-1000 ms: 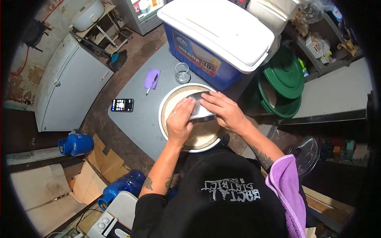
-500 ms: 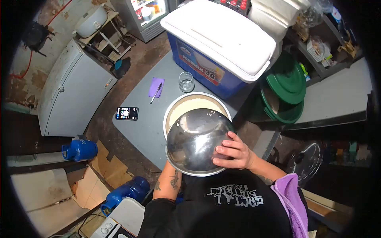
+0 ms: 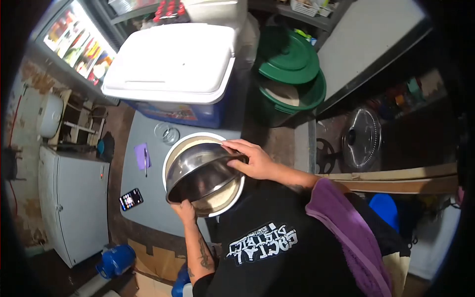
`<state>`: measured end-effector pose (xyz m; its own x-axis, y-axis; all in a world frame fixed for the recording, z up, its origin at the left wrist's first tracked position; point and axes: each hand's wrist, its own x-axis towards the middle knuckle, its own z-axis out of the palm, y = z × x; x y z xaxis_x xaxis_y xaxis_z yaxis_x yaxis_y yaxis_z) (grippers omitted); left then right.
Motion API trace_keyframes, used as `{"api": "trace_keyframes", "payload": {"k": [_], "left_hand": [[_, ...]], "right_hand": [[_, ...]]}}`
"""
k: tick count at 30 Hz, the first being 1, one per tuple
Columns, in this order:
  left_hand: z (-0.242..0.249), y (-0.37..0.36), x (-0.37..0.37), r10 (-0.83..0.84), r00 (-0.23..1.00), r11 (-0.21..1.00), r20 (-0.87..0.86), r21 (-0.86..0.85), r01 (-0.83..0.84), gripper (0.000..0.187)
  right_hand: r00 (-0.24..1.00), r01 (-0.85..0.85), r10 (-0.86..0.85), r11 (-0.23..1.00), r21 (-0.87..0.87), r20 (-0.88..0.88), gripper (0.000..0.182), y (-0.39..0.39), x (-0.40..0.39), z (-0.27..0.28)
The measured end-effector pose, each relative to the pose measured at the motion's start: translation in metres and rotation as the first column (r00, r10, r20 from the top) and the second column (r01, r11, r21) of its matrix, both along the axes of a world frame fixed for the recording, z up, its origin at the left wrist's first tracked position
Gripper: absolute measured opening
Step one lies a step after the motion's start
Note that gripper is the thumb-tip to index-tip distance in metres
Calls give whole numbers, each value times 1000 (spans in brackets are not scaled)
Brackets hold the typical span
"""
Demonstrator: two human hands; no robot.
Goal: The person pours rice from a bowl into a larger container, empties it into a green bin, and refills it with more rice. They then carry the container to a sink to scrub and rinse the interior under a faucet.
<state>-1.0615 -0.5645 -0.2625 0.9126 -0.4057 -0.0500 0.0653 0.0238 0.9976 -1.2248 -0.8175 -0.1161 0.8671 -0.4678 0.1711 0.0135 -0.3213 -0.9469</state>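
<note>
A blue cooler point(image 3: 170, 74) with a white lid is seen behind the grey table point(image 3: 138, 198). Over the wide white-rimmed basin point(image 3: 173, 148), the steel bowl point(image 3: 198, 175) is held tilted by 2 hands: left hand point(image 3: 184, 210) under its rim, right hand point(image 3: 250, 158) gripping the far rim. Rigid, smooth, probably slippery, it is best held at opposite rims.

Cramped, dim back room with worn brown floor point(image 3: 126, 121)

Grey worktop point(image 3: 143, 198) at centre; white-lidded blue plastic cooler box point(image 3: 173, 69) beside it; lit glass-door drinks fridge point(image 3: 74, 44) upper left; small white metal fridge point(image 3: 74, 208) left; round green plastic bin with lid point(image 3: 292, 74) behind; grey fan point(image 3: 361, 138) right; blue gas canister point(image 3: 115, 261) below.
</note>
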Motion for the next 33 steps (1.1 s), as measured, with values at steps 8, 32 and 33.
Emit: {"api": "trace_keyframes", "payload": {"k": [8,32,33], "left_hand": [[-23,40,-6,82,957,995,279,31,-94,52],[-13,-604,-140,-890,296,451,346,756,475,57],[-19,-617,-143,-919,209,394,334,783,481,55]], "right_hand": [[929,275,-259,961,25,-264,17,-80,-117,-70],[788,445,-469,-14,895,-399,54,-590,-219,-308],[828,381,-423,-57,923,-368,42,-603,-216,-311]]}}
